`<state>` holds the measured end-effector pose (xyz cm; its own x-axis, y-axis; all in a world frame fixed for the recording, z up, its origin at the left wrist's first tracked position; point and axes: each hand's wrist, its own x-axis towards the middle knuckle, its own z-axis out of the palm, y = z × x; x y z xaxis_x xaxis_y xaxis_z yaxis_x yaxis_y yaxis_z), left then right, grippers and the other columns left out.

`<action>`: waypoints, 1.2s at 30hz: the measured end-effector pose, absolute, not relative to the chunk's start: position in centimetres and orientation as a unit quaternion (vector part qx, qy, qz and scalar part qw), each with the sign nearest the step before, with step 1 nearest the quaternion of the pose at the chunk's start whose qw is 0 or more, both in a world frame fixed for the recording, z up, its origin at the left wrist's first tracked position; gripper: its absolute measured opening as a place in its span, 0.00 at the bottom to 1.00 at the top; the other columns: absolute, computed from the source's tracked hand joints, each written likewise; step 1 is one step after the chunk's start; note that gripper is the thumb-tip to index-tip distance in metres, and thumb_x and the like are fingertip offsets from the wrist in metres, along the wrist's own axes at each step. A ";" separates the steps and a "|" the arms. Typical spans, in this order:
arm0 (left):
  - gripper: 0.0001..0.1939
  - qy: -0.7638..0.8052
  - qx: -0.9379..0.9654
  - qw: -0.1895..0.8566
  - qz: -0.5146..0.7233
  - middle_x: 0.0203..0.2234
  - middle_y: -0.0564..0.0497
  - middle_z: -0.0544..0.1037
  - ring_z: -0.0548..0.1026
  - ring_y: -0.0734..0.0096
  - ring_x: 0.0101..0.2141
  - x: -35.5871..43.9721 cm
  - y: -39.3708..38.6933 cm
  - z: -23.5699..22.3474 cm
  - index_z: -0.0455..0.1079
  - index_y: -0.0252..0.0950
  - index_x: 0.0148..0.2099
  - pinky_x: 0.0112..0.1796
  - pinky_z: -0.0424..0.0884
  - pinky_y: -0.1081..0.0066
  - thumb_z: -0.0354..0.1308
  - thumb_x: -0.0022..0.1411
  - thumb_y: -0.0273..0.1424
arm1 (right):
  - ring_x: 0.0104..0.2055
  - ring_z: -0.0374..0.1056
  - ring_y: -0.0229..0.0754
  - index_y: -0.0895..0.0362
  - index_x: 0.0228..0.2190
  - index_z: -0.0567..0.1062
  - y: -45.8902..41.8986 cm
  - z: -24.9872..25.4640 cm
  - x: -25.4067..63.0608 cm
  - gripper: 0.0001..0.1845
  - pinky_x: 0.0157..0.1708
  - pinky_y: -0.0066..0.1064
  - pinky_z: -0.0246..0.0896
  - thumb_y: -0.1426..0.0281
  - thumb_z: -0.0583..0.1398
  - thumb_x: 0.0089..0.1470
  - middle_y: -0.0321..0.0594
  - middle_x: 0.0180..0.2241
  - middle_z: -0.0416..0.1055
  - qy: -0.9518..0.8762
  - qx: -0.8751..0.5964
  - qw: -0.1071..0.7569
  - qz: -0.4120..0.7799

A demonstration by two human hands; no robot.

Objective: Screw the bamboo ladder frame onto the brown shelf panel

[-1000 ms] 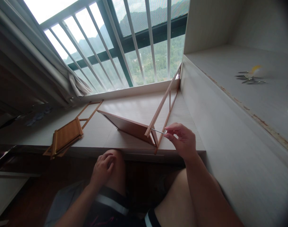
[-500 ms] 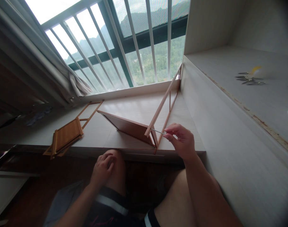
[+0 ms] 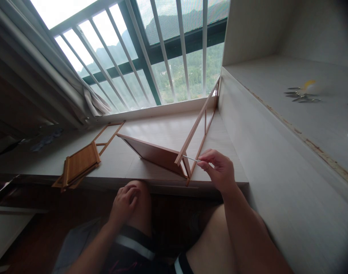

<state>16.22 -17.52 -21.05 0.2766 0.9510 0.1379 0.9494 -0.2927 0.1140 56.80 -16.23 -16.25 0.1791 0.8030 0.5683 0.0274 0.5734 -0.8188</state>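
My right hand (image 3: 219,167) pinches a thin metal hex key (image 3: 191,158) between thumb and fingertips. The far tip of the key meets the near end of an upright wooden frame (image 3: 195,129), where its rail joins a brown wooden panel (image 3: 151,152). That panel stands on its edge on the pale window ledge (image 3: 159,123), running off to the left of the frame. My left hand (image 3: 125,199) rests on my left knee, fingers loosely bent, holding nothing visible.
A second wooden piece with a slatted panel (image 3: 82,161) and open frame lies at the left, overhanging the ledge edge. Several pointed metal pieces (image 3: 302,94) and a yellow item (image 3: 309,83) lie on the right shelf (image 3: 270,76). A grey curtain (image 3: 62,68) hangs beside the barred window.
My right hand has shifted very slightly left and turned a little, still pinching the hex key. The left hand and the wooden parts stay where they were.
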 end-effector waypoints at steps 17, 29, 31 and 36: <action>0.12 0.595 0.798 -0.001 0.098 0.49 0.48 0.76 0.71 0.54 0.49 16.5 -17.6 -20.9 0.77 0.43 0.44 0.50 0.70 0.56 0.52 0.65 0.33 | 0.31 0.68 0.37 0.55 0.36 0.77 -16.6 -15.6 56.7 0.07 0.31 0.31 0.67 0.66 0.67 0.56 0.39 0.31 0.74 -0.581 -0.380 0.673 0.255; 0.12 0.593 0.800 -0.001 0.093 0.49 0.47 0.76 0.71 0.54 0.48 16.4 -17.4 -20.8 0.77 0.42 0.44 0.50 0.70 0.56 0.53 0.64 0.31 | 0.31 0.69 0.38 0.55 0.35 0.77 -16.7 -15.3 56.8 0.06 0.31 0.31 0.68 0.66 0.66 0.57 0.39 0.30 0.74 -0.602 -0.401 0.655 0.219; 0.12 0.592 0.800 0.000 0.093 0.49 0.47 0.76 0.70 0.54 0.48 16.4 -17.5 -20.8 0.77 0.42 0.44 0.50 0.70 0.56 0.53 0.64 0.31 | 0.31 0.70 0.38 0.55 0.34 0.77 -16.7 -15.4 56.8 0.06 0.31 0.31 0.68 0.66 0.66 0.57 0.39 0.30 0.75 -0.603 -0.403 0.655 0.210; 0.12 0.593 0.800 0.001 0.092 0.50 0.48 0.76 0.70 0.54 0.48 16.3 -17.4 -20.9 0.77 0.42 0.44 0.50 0.70 0.55 0.52 0.64 0.31 | 0.32 0.71 0.38 0.56 0.33 0.76 -16.7 -15.5 56.8 0.06 0.31 0.30 0.68 0.66 0.66 0.56 0.39 0.31 0.76 -0.600 -0.408 0.655 0.211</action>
<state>16.35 -17.45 -20.89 0.2802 0.9488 0.1458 0.9485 -0.2970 0.1099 56.79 -16.70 -15.50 0.1910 0.7658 0.6140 0.2143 0.5779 -0.7874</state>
